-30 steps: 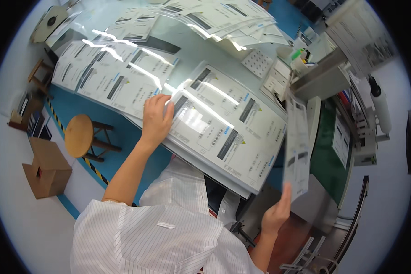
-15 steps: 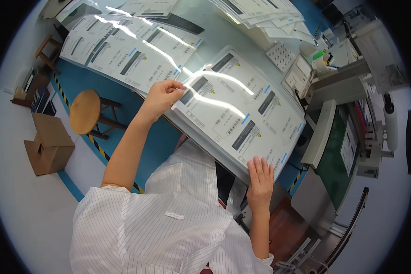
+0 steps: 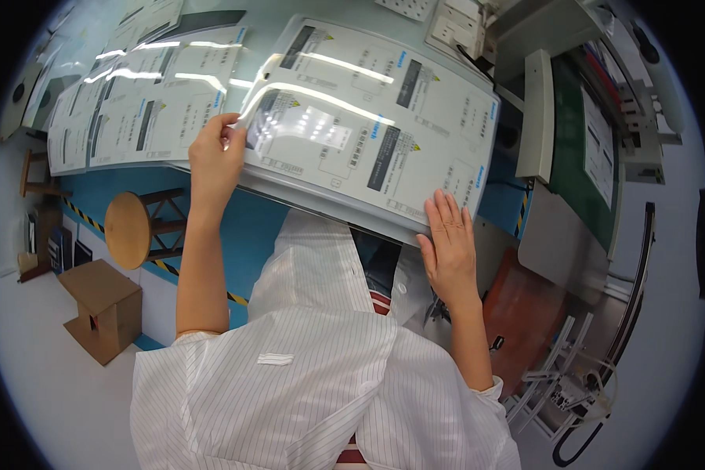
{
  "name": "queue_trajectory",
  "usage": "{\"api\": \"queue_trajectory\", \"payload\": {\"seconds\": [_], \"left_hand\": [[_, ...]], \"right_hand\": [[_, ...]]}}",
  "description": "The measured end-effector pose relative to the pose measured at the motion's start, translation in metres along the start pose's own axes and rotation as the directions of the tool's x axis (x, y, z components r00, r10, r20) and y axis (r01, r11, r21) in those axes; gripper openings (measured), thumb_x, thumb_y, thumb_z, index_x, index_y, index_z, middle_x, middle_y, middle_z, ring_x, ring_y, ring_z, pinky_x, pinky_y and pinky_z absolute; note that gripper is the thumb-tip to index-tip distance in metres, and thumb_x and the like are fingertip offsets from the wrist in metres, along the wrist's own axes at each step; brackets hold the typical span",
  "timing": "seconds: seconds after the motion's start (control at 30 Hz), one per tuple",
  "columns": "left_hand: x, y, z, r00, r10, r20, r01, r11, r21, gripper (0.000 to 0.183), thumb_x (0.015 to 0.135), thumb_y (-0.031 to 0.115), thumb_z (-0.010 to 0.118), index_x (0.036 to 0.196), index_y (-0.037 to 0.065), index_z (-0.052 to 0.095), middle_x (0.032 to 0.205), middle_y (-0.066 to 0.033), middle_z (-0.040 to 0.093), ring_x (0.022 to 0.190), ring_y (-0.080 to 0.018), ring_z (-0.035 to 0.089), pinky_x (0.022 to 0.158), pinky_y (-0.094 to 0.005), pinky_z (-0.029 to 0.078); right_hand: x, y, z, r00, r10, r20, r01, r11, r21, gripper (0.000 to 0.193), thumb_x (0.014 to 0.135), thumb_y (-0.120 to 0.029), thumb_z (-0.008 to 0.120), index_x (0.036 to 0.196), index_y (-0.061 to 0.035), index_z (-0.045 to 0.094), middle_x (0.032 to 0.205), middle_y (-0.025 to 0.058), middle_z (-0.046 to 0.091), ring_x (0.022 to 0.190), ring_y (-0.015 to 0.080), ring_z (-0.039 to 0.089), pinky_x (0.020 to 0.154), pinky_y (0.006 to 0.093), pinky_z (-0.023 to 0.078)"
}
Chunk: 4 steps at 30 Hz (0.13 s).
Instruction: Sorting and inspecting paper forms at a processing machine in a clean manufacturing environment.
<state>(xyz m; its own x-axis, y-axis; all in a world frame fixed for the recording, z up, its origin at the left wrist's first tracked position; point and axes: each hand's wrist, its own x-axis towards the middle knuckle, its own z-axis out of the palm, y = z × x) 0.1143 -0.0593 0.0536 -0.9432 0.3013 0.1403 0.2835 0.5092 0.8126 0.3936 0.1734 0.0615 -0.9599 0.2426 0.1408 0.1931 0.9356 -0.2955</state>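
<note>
A stack of glossy, clear-looking printed sheets (image 3: 321, 176) lies at the near edge of the table, marked with dark label blocks, blue print and small yellow triangles. My left hand (image 3: 216, 160) pinches the top sheet's near left corner between thumb and fingers, and the sheet's left edge looks slightly raised there. At the near right corner, my right hand (image 3: 452, 247) lies flat with its fingertips on the sheet. To the left of the stack, more printed sheets (image 3: 153, 102) of the same kind overlap on the table.
A round wooden stool (image 3: 127, 229) and an open cardboard box (image 3: 106, 294) stand on the floor at left. To the right is a machine with a green bed (image 3: 565, 145). A white block with sockets (image 3: 453, 30) sits at the back of the table.
The view has turned, so the table sits higher and more level. My left hand keeps its pinch at the corner; my right hand stays at the right corner, thumb more spread.
</note>
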Motion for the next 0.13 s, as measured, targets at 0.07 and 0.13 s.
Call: {"api": "queue_trajectory", "payload": {"seconds": [0.07, 0.13], "left_hand": [[-0.003, -0.002, -0.001, 1.000, 0.009, -0.026, -0.008, 0.998, 0.063, 0.025, 0.085, 0.011, 0.060, 0.105, -0.003, 0.065, 0.078, -0.0104, 0.062, 0.070, -0.0170, 0.056, 0.068, -0.0301, 0.047], [-0.002, -0.005, 0.000, 1.000, 0.000, -0.019, 0.002, 0.995, 0.101, 0.026, 0.085, 0.012, 0.061, 0.107, -0.002, 0.065, 0.080, -0.0109, 0.063, 0.072, -0.0178, 0.057, 0.072, -0.0307, 0.047]], "right_hand": [[-0.011, 0.006, 0.001, 0.999, 0.036, -0.008, -0.036, 0.999, 0.031, 0.050, 0.092, -0.014, 0.054, 0.139, -0.0024, 0.044, 0.146, 0.0158, 0.041, 0.136, 0.0326, 0.036, 0.113, 0.0494, 0.023], [-0.028, 0.018, 0.002, 0.993, 0.108, -0.051, -0.111, 0.992, -0.053, 0.058, 0.091, -0.024, 0.058, 0.143, -0.0041, 0.039, 0.148, 0.0152, 0.038, 0.138, 0.0309, 0.033, 0.114, 0.0508, 0.018]]}}
